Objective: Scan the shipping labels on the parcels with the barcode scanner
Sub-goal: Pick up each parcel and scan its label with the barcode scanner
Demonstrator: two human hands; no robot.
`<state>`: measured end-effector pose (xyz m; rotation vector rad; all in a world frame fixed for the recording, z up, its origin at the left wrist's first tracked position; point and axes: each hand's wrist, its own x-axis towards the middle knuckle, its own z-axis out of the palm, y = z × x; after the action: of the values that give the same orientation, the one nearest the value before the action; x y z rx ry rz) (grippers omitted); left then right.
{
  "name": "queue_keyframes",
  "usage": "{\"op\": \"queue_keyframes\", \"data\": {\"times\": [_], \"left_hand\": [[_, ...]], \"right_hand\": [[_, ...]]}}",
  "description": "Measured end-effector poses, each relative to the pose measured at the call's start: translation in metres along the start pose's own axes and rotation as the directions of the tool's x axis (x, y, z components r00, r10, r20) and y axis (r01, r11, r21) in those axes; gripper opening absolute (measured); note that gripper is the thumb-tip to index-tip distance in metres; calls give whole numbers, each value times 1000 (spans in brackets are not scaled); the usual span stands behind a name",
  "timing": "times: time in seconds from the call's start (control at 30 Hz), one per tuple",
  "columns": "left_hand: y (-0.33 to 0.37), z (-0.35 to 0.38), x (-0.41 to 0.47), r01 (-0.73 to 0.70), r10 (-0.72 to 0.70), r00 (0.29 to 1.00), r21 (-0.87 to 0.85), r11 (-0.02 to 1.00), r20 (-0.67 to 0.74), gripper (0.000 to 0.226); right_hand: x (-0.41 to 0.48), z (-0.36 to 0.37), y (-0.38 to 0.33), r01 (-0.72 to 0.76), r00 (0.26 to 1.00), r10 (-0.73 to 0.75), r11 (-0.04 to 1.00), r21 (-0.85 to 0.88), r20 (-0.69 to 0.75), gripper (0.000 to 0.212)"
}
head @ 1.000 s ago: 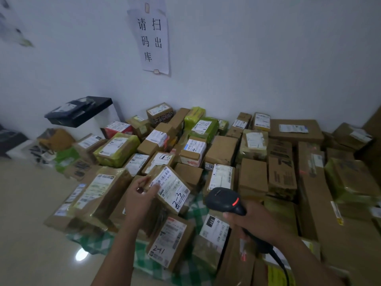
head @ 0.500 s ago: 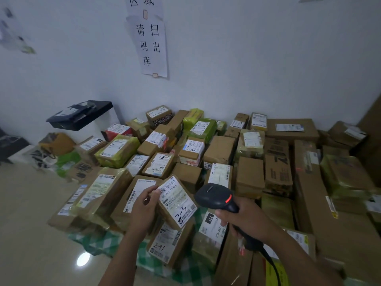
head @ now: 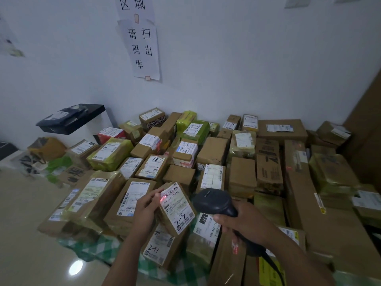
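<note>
Red light from the scanner (head: 214,201) hits the label (head: 175,200) on a small box (head: 182,222), held up by the left hand (head: 145,210) before the pile (head: 212,150). The right hand (head: 244,222) grips the scanner. Many more probably wait.

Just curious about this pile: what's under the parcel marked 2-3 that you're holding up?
Directly below the held parcel sits a brown box marked 2-41, on green checked cloth. The parcel and the left hand cover that box's top edge.
</note>
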<state>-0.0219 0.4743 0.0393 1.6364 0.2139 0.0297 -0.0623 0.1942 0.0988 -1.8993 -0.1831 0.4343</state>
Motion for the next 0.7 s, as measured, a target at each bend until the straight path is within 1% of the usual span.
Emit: {"op": "queue_keyframes", "data": {"times": [0.17,0.37,0.43,0.57,0.7], "left_hand": [[-1,0,0,-4,4,1000,-11,1000,17,27],[2,-1,-1,-10,10,1000,-22,1000,17,27],[3,-1,-2,-1,1,1000,-20,1000,4,25],[1,0,-2,33,-30,997,35,999,-68,15],[-8,-7,0,87,-66,979,104,991,-191,3]], "right_hand": [[0,-1,-1,-2,1000,2,1000,-8,-4,17],[1,-2,-5,-6,1000,7,999,-48,15,30],[1,-2,-7,-12,1000,13,999,-40,22,29],[3,0,-10,0,1000,0,1000,10,5,20],[5,1,-9,-13,998,15,1000,23,-64,22]]}}
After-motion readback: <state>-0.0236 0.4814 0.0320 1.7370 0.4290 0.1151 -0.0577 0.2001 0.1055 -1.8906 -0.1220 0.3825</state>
